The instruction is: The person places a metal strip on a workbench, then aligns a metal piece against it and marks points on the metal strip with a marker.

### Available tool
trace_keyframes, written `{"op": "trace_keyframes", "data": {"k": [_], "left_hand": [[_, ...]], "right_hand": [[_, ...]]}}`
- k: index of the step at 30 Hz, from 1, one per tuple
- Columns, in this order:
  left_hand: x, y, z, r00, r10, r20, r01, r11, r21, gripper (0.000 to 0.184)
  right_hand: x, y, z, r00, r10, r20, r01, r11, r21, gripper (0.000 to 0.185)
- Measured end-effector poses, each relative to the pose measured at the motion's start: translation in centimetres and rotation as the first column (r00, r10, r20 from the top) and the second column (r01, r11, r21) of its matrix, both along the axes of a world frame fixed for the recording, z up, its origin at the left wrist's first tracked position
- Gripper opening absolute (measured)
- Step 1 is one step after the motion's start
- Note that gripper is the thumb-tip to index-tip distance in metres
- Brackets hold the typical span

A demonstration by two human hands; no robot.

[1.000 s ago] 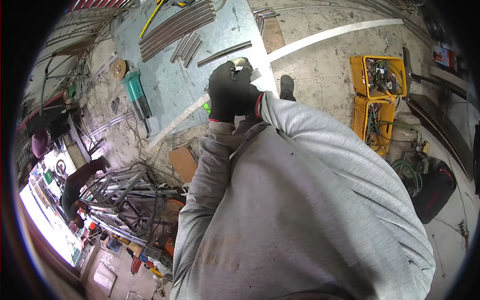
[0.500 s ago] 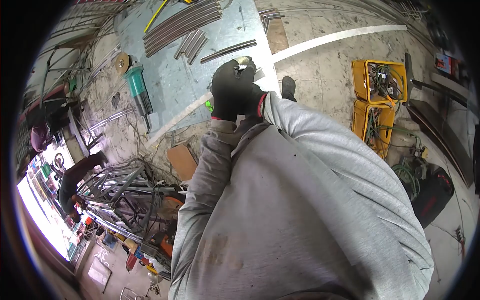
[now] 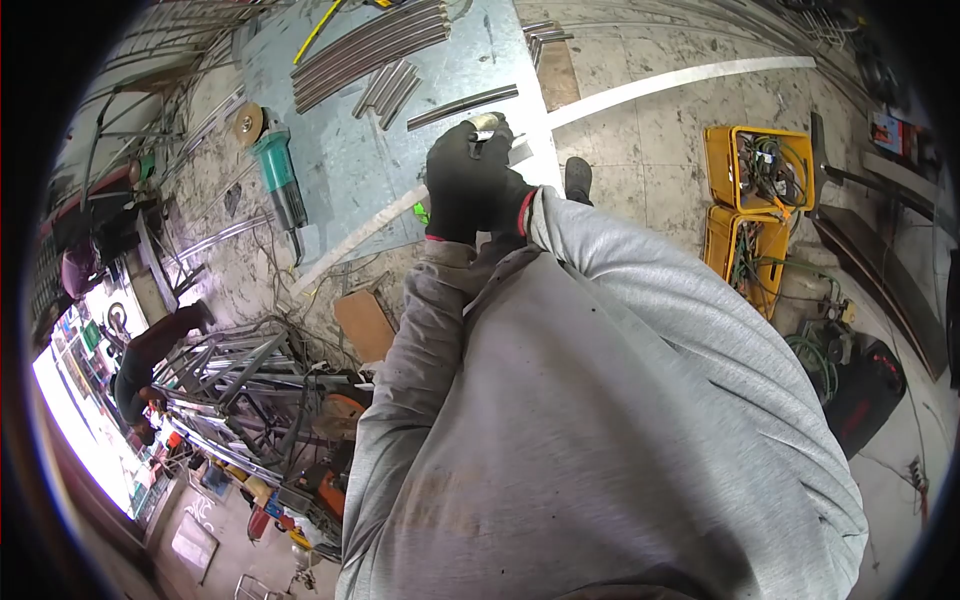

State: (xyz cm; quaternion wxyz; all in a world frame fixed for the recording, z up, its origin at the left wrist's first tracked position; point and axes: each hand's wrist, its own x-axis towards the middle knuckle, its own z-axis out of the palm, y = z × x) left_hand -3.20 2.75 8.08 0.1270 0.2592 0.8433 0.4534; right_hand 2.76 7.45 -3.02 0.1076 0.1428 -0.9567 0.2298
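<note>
Long pale strip [image 3: 690,78] overlapped by curled left hand [image 3: 462,182] and half-hidden right hand [image 3: 508,200]; what is gripped cannot be told. Grinder [image 3: 276,172] laid at left.

Heather-grey long-sleeved top [image 3: 620,430], flecked with small dark specks and bearing a faded brownish stain [image 3: 445,505] at near left; its sleeves [image 3: 700,300] are loose and creased. Black gloves [image 3: 462,180], edged in red at the cuffs [image 3: 525,213], cover the hands [image 3: 455,195]. Far side, right of the gloves: one dark shoe [image 3: 578,180].
</note>
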Motion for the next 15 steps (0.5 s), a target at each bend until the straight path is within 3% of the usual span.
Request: {"op": "trace_keyframes", "data": {"k": [2, 3, 5, 6, 7, 8, 9, 10, 11, 13, 15], "left_hand": [[0.0, 0.0, 1.0, 0.966, 0.109, 0.234, -0.119, 0.992, 0.031, 0.023], [0.2, -0.3, 1.6, 0.967, 0.115, 0.227, -0.126, 0.992, 0.032, 0.023], [0.3, -0.9, 2.6, 0.949, 0.162, 0.271, -0.221, 0.954, 0.202, 0.023], [-0.5, -3.3, 0.9, 0.962, -0.013, -0.271, 0.012, 1.000, -0.002, 0.026], [-0.3, -4.6, -0.1, 0.959, 0.002, -0.285, -0.004, 1.000, -0.004, 0.026], [-0.1, -6.1, -0.6, 0.956, 0.184, -0.229, -0.171, 0.982, 0.079, 0.028], [0.4, -7.9, -1.1, 0.918, 0.361, -0.163, -0.338, 0.929, 0.151, 0.032], [0.9, -10.4, -1.3, 0.890, 0.404, -0.210, -0.393, 0.915, 0.094, 0.039], [1.2, -12.9, -1.6, 0.856, 0.395, -0.333, -0.418, 0.909, 0.005, 0.036], [2.1, -16.9, -2.2, 0.806, 0.338, -0.486, -0.396, 0.918, -0.018, 0.029], [3.5, -19.6, -3.4, 0.764, 0.293, -0.576, -0.418, 0.904, -0.094, 0.031]], "right_hand": [[-0.1, -0.5, -0.6, 0.999, -0.027, -0.022, 0.026, 0.999, -0.020, 0.052], [-0.3, -0.5, -0.7, 0.998, -0.046, -0.051, 0.045, 0.999, -0.015, 0.052], [-0.5, 0.2, 0.9, 0.987, -0.072, -0.143, 0.080, 0.996, 0.050, 0.048], [-0.7, 1.1, 2.9, 0.979, -0.078, -0.189, 0.098, 0.991, 0.095, 0.043], [-1.0, 1.5, 4.3, 1.000, -0.007, 0.019, 0.007, 1.000, 0.012, 0.042], [-1.3, 1.8, 4.9, 0.972, 0.089, 0.219, -0.072, 0.994, -0.086, 0.040], [-1.3, 1.8, 4.4, 0.990, 0.141, -0.007, -0.141, 0.979, -0.147, 0.034], [-1.0, 1.8, 3.9, 0.992, 0.126, -0.028, -0.129, 0.982, -0.136, 0.026], [-0.7, 1.8, 4.4, 0.993, 0.111, -0.049, -0.116, 0.985, -0.124, 0.020], [-0.5, 2.0, 5.2, 0.983, 0.104, -0.149, -0.120, 0.987, -0.106, 0.020], [-0.7, 1.9, 4.7, 0.982, 0.120, -0.148, -0.135, 0.986, -0.102, 0.020]]}}
